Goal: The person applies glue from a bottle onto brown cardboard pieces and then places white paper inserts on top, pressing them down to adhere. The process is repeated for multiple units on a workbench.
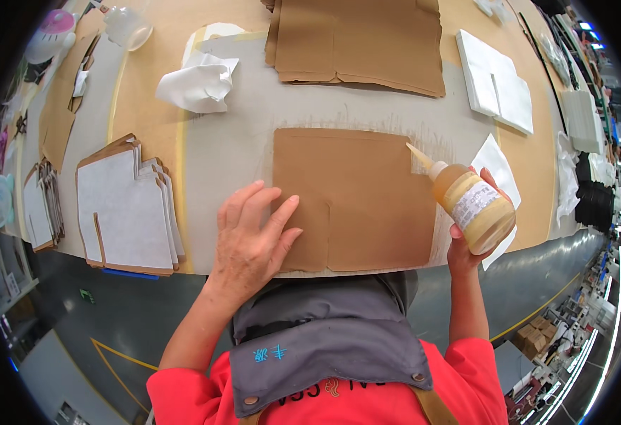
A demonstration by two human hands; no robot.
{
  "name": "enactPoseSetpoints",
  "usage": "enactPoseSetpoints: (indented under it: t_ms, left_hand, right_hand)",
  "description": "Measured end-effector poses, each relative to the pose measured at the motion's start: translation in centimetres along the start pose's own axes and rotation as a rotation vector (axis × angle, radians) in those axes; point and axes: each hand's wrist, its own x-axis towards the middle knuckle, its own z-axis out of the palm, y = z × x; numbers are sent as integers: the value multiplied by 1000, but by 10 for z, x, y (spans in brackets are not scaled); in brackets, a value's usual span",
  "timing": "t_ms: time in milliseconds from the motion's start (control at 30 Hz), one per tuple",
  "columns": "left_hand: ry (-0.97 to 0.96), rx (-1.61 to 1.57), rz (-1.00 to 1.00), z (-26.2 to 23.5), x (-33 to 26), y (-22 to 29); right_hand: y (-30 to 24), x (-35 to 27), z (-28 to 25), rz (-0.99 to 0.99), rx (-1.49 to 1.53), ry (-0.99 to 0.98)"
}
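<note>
Cardboard sheet (356, 198) on table (232, 145), stack (128, 209) to its left.

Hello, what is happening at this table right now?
A person in a red top works at a table. The left hand lies flat on a brown cardboard sheet at the near edge, pressing its left part. The right hand holds a glue bottle tilted, with its nozzle at the sheet's upper right corner. A stack of white-faced cut sheets lies to the left, a stack of brown sheets lies farther back, and a crumpled white cloth lies near it.
</note>
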Motion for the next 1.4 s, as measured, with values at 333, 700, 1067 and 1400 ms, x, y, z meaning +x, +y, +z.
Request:
enactPoseSetpoints:
  t_ms: [333,700,1067,1400]
  left_hand:
    - [8,23,7,0,-3,1]
    - [47,-15,55,-1,-5,10]
    - [40,-75,101,6,-11,32]
    - [13,-104,111,6,-21,43]
  right_hand:
    - [-11,-20,-16,133,98,43]
    - [-7,-37,-41,23,21,29]
    - [-7,-41,-53,140,52,183]
    - [-19,-66,-70,169,40,168]
